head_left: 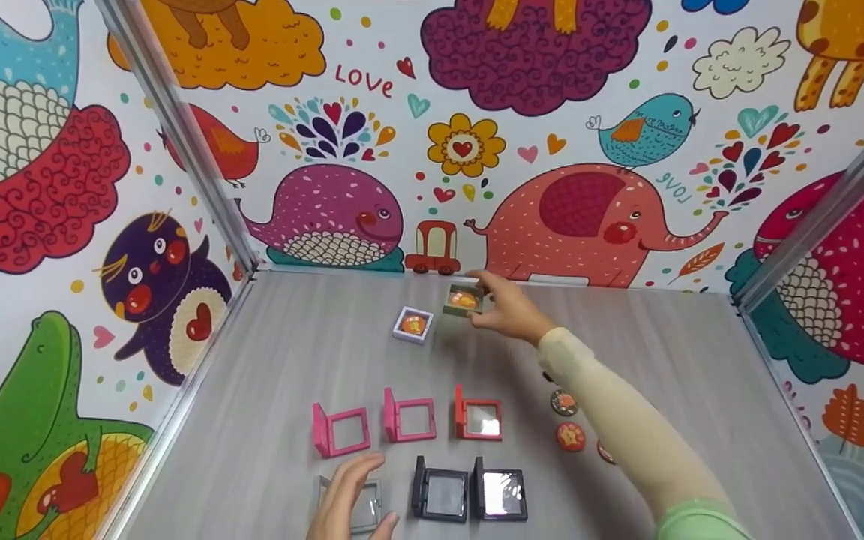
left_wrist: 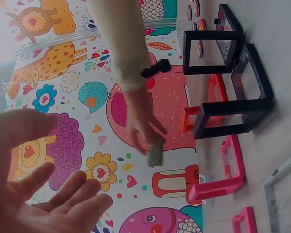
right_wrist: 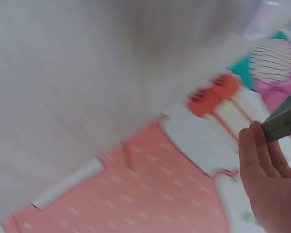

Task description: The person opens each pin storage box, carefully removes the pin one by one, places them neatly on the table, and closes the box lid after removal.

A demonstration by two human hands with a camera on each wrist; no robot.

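Near the back wall my right hand (head_left: 514, 309) pinches a small green square case (head_left: 464, 299) between thumb and fingers. An orange round piece shows inside it. In the right wrist view the fingers (right_wrist: 262, 160) press against the edge of the green case (right_wrist: 283, 119). To its left, a pale lavender square case (head_left: 413, 325) with another orange round piece lies on the table. My left hand (head_left: 346, 499) is held over a grey hinged frame (head_left: 368, 511), partly covering it in the head view. The left wrist view shows that hand (left_wrist: 53, 179) with fingers spread and nothing held.
Two pink open frames (head_left: 347, 433) and a red open frame (head_left: 481, 418) stand in a row mid-table. Two black open frames (head_left: 443, 493) stand nearer me. Several round badges (head_left: 571, 436) lie beneath my right forearm. Patterned walls meet the table (head_left: 289, 345) at the back and sides.
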